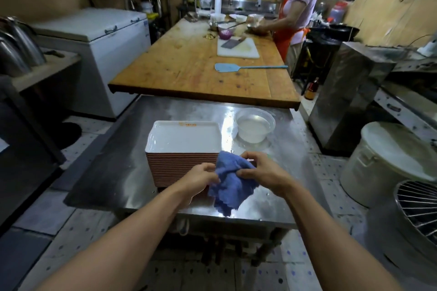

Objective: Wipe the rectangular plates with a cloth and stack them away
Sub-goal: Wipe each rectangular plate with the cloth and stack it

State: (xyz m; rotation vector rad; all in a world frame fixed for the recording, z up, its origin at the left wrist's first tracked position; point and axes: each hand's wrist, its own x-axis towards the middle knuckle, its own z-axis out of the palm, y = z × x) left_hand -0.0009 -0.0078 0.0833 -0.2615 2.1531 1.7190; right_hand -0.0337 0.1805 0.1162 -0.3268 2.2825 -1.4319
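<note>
Head view, the only one: both hands meet over the near edge of a steel table (272,196). The left hand (201,178) and the right hand (260,170) each pinch an edge of a blue cloth (233,184), fingers curled into the fabric, and the cloth hangs bunched between them with its lower corner drooping toward the table's front edge. Just behind the hands stands a tall stack of rectangular plates (182,163), ribbed orange-brown on the sides, the top plate (182,137) white inside and looking wet.

The step in hand seems to be readying the cloth, gathering or folding it before wiping. Next, one hand would need to let go and take the top plate while the other keeps the cloth bunched; the plate looks slick, so a firm hold on its rim is called for.

To the right of the stack sits a clear plastic bowl (255,127) of cloudy water. Beyond the steel table a wooden worktable (189,73) carries a cutting board (238,48) and a blue spatula (248,67); another person in an orange apron (283,40) works at its far end. A white chest freezer (94,38) stands at left, a lidded white bucket (387,163) at right.
</note>
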